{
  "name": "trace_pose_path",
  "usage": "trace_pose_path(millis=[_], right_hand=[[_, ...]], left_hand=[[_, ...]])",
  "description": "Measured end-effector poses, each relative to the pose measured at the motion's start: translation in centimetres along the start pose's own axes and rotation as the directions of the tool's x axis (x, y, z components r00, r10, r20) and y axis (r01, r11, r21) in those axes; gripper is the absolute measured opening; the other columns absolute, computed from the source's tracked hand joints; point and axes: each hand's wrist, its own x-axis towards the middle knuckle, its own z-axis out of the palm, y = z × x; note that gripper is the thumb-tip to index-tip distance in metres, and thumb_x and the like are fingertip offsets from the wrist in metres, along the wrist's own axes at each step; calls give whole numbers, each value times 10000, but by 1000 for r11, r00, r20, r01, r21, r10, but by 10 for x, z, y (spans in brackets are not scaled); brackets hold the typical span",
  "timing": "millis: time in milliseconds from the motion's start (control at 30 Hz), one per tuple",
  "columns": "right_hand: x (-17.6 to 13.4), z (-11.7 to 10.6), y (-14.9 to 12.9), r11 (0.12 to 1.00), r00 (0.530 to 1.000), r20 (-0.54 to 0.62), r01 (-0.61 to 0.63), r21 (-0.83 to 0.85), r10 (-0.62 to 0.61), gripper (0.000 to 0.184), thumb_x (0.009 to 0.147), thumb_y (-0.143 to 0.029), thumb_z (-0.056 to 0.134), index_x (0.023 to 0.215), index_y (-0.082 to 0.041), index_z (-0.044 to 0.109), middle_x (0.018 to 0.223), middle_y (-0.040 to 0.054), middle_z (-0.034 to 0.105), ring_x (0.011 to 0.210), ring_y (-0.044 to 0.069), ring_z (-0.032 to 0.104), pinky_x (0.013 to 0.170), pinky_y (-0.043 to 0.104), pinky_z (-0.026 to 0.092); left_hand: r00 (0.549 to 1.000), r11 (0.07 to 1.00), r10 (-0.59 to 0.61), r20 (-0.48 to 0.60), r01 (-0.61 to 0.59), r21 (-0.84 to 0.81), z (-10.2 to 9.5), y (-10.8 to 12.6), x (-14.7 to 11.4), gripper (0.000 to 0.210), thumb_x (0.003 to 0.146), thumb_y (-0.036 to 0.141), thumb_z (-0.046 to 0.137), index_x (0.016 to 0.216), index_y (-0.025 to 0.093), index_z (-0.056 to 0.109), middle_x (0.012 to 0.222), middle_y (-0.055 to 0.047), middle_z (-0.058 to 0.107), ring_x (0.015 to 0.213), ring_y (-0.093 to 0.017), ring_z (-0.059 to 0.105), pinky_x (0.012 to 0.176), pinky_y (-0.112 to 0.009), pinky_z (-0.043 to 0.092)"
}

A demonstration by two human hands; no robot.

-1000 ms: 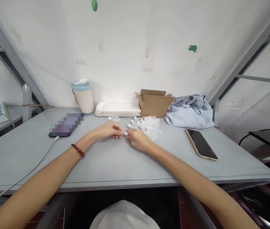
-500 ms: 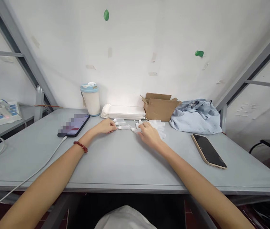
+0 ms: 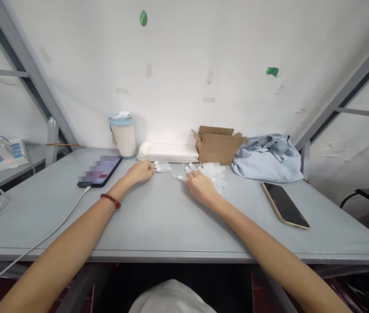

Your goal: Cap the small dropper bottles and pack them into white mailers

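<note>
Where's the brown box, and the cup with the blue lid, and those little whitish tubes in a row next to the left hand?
Brown box (image 3: 219,148): head view, on its front side.
Cup (image 3: 123,138): head view, on its pale body.
Row of tubes (image 3: 164,170): head view, on the nearest tube's body.

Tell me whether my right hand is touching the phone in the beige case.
Apart. The head view shows it: bare gray tabletop lies plainly between your right hand and the phone.

Arms (image 3: 65,252) outstretched — left fingers (image 3: 151,168) curled
</note>
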Motion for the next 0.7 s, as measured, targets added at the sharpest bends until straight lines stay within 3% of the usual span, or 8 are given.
trace_pose_path(millis=[133,200,267,333,400,500,700], right_hand=[[-1,-5,-1,989,997,-71,-32,146,43,253,949,-237,410,1126,-145,566,1133,122,616,1039,238,568,730,309,453],[-1,-7,0,976,992,-112,-35,217,60,264,956,-242,400,1150,-154,557,1140,107,620,1036,220,574,758,299,446],[-1,-9,0,965,985,-153,-35,261,77,271,961,-242,392,1156,-150,556,1135,104,624,1028,210,579,773,291,442],[0,-10,1,958,978,-188,-31,284,87,273,961,-240,393,1158,-146,557,1135,106,624,1022,207,584,779,289,441],[0,-10,2,955,973,-211,-25,296,91,275,959,-239,395,1161,-146,556,1135,108,625,1010,207,591,775,292,444],[0,-10,2,951,971,-222,-20,308,92,278,958,-235,392,1167,-150,553,1135,109,625,991,209,600,767,297,448],[0,-8,1,950,971,-217,-27,310,98,277,960,-236,385,1165,-148,550,1122,109,631,973,214,608,760,302,448]], left_hand=[[998,1000,-22,-67,23,18,-1,1,-2,167,708,271,537,798,170,633,750,-94,666,788,-274,613,606,-288,377],[992,997,-50,-119,42,-65,-4,7,-4,260,693,274,570,919,160,627,732,-79,654,782,-270,611,610,-291,391],[995,956,-88,-55,69,-284,-8,18,-9,274,715,305,571,936,150,617,664,-44,616,679,-226,600,591,-286,409],[991,823,-83,108,130,-553,-11,29,-15,277,761,372,543,895,141,621,631,-16,583,561,-166,564,562,-276,426],[973,696,-35,229,188,-693,-13,38,-20,327,772,424,553,907,135,627,655,-15,592,532,-135,553,550,-267,434],[949,635,45,311,212,-742,-11,45,-25,365,737,437,618,935,130,638,685,-25,612,554,-129,562,539,-261,431],[944,632,81,320,200,-749,-8,45,-26,289,707,386,663,840,130,657,644,0,583,544,-112,539,536,-255,418]])
